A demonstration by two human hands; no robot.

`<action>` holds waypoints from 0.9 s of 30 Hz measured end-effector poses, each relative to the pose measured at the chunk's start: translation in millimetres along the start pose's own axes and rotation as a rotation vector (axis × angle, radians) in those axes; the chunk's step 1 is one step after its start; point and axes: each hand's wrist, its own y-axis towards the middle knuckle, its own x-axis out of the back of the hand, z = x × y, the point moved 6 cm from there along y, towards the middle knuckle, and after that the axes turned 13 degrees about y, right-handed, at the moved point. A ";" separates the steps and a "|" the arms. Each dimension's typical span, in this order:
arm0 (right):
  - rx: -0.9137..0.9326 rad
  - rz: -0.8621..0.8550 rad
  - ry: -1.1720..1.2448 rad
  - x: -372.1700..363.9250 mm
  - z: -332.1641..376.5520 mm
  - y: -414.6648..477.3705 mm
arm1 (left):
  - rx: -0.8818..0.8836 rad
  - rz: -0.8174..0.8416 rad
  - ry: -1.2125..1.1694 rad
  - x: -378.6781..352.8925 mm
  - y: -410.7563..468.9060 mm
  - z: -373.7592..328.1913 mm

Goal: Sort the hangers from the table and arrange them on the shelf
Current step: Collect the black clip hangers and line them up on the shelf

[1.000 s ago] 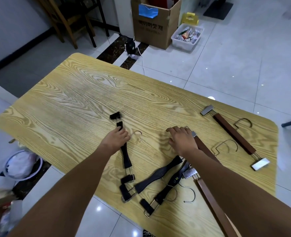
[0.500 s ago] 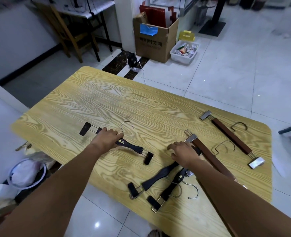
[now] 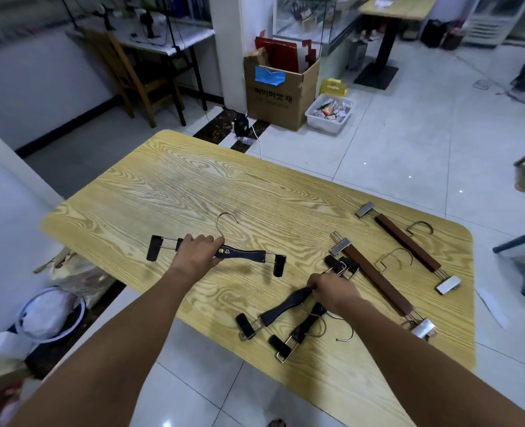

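A black clip hanger [image 3: 249,254] lies crosswise on the wooden table [image 3: 193,183], and my left hand [image 3: 197,251] grips its bar near the hook. My right hand [image 3: 332,288] closes on the upper end of a second black hanger [image 3: 281,308]. A third black hanger [image 3: 306,329] lies right beside it, partly under my wrist. Two brown wooden clip hangers rest to the right, a near one [image 3: 375,277] and a far one [image 3: 407,245]. No shelf is in view.
A cardboard box [image 3: 278,94] and a white bin of packets [image 3: 330,114] stand on the tiled floor beyond the table. A wooden chair [image 3: 131,75] is at the back left. A bucket with a bag [image 3: 50,312] sits left of the table.
My left hand has turned the first black hanger from lengthwise to crosswise and slid it left. My right hand has moved from the brown hanger's clip down onto the second black hanger.
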 end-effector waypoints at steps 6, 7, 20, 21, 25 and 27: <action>-0.168 -0.103 0.316 -6.8 -5.4 2.2 | 0.135 0.003 -0.022 9.7 -16.6 3.2; -0.182 -0.110 0.359 -8.0 -6.8 3.6 | 0.153 0.007 -0.029 10.4 -19.2 3.6; -0.219 -0.128 0.388 -17.0 -6.4 7.2 | 0.229 0.015 -0.023 17.7 -27.8 -0.5; -0.240 -0.140 0.405 -17.8 -6.0 8.1 | 0.219 0.014 -0.027 17.6 -22.4 0.2; -0.357 -0.171 0.459 -22.9 -4.9 12.5 | 0.178 -0.008 -0.020 15.5 2.2 6.1; -0.455 -0.198 0.504 -26.9 -4.9 14.0 | 0.138 -0.023 -0.017 12.2 17.8 10.3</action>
